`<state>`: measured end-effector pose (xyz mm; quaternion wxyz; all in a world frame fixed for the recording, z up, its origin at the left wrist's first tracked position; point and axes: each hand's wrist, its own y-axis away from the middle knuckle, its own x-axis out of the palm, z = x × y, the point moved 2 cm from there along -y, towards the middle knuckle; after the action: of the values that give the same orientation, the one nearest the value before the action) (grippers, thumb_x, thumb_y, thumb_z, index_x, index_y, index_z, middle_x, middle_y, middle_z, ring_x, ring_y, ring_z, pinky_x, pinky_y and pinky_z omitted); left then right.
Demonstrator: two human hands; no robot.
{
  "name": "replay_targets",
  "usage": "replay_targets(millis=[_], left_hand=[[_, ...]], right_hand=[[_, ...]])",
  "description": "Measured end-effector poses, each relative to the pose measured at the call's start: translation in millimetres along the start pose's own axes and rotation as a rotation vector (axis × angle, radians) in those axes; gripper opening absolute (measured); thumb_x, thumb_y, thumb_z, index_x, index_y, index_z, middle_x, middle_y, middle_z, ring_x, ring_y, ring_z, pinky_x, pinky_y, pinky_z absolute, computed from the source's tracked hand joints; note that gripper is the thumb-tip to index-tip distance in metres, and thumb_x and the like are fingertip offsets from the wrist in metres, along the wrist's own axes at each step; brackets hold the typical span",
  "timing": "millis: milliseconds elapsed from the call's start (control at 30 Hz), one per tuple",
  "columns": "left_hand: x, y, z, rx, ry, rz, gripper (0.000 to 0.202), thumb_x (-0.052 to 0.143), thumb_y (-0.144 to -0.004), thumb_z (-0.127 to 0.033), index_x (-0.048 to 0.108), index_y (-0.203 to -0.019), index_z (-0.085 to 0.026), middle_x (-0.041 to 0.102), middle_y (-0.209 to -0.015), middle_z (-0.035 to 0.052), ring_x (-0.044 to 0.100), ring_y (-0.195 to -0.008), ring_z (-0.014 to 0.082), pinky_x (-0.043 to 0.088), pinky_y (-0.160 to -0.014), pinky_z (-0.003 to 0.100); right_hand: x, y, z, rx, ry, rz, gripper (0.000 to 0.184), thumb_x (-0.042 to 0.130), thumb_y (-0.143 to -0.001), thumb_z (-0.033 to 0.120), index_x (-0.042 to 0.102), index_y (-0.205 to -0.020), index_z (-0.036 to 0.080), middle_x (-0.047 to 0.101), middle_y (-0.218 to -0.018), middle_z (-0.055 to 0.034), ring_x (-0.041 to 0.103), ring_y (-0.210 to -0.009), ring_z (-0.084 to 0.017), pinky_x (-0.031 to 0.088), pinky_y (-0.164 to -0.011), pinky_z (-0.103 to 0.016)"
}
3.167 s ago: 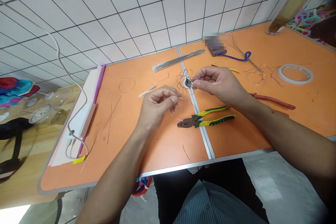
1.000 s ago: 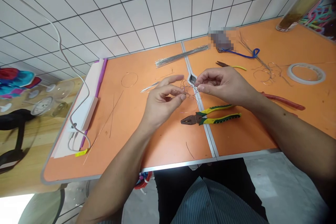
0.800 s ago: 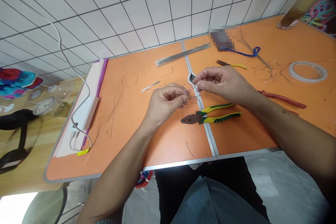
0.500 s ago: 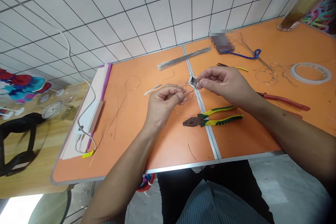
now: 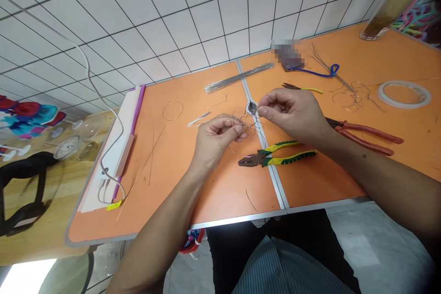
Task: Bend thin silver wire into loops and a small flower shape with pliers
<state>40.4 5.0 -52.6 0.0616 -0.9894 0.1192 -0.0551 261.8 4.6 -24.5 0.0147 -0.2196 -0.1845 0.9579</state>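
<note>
Above the orange table point(image 5: 193, 179) both hands pinch a small piece made of thin wire loops point(image 5: 251, 125). My left hand point(image 5: 217, 140) is closed, its fingertips gripping the left side of the loops and a fine wire strand. My right hand point(image 5: 292, 112) is closed too, pinching the upper right of the same wire piece. Just below the hands lie yellow-and-green pliers point(image 5: 275, 155), jaws pointing left.
Red-handled pliers point(image 5: 365, 132) lie at the right, a tape ring point(image 5: 404, 94) farther right. A bundle of straight wires point(image 5: 237, 78), a wire ring point(image 5: 172, 110) and loose wire coils point(image 5: 347, 96) lie about. A white power strip point(image 5: 115, 158) sits at the left edge; a bottle point(image 5: 389, 7) stands far right.
The left hand came in from apart and pinched the wire loops beside the right hand. Both hands have since shifted only slightly; the view has drifted a little.
</note>
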Motion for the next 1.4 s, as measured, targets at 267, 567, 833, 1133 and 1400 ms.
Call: replay_targets(millis=[267, 567, 833, 1133, 1400], left_hand=[[0.7, 0.7, -0.6, 0.006, -0.012, -0.012, 0.018, 0.092, -0.083, -0.034, 0.083, -0.080, -0.019, 0.077, -0.093, 0.0045, 0.076, -0.071, 0.0133, 0.065, -0.069, 0.027], [0.5, 1.4, -1.9, 0.020, -0.041, -0.015, 0.022, 0.094, -0.083, -0.038, 0.083, -0.080, -0.019, 0.077, -0.093, 0.0050, 0.074, -0.072, 0.0136, 0.065, -0.071, 0.028], [0.3, 1.8, -1.9, 0.040, -0.030, -0.010, 0.018, 0.093, -0.084, -0.034, 0.083, -0.081, -0.020, 0.076, -0.094, 0.0043, 0.076, -0.073, 0.0142, 0.066, -0.071, 0.028], [2.0, 2.2, -2.5, 0.037, -0.037, 0.014, 0.015, 0.092, -0.084, -0.032, 0.084, -0.081, -0.020, 0.077, -0.090, 0.0040, 0.075, -0.072, 0.0140, 0.064, -0.069, 0.028], [1.5, 2.5, -1.3, 0.011, -0.033, 0.020, 0.015, 0.091, -0.084, -0.032, 0.083, -0.081, -0.020, 0.078, -0.083, 0.0043, 0.075, -0.073, 0.0149, 0.064, -0.070, 0.028]], right_hand=[[0.3, -1.5, -0.7, 0.053, -0.108, 0.037, 0.009, 0.084, -0.090, 0.034, 0.080, -0.086, 0.027, 0.068, -0.076, -0.0010, 0.058, -0.069, -0.018, 0.048, -0.062, -0.034], [0.0, -3.6, 2.4, 0.114, -0.231, 0.065, 0.005, 0.084, -0.087, 0.030, 0.081, -0.087, 0.028, 0.078, -0.088, -0.0032, 0.069, -0.088, -0.023, 0.060, -0.078, -0.038], [2.7, -2.6, -0.7, 0.249, -0.402, 0.230, 0.017, 0.082, -0.092, 0.040, 0.075, -0.089, 0.025, 0.081, -0.097, -0.0040, 0.055, -0.064, -0.013, 0.039, -0.053, -0.030], [8.8, -3.1, -13.8, 0.277, -0.616, 0.283, 0.023, 0.085, -0.091, 0.041, 0.071, -0.094, 0.023, 0.082, -0.095, -0.0047, 0.036, -0.054, -0.008, 0.023, -0.049, -0.028], [6.9, -3.0, -9.8, 0.263, -0.619, 0.259, 0.025, 0.087, -0.088, 0.041, 0.071, -0.095, 0.023, 0.085, -0.101, -0.0059, 0.037, -0.054, -0.008, 0.023, -0.049, -0.028]])
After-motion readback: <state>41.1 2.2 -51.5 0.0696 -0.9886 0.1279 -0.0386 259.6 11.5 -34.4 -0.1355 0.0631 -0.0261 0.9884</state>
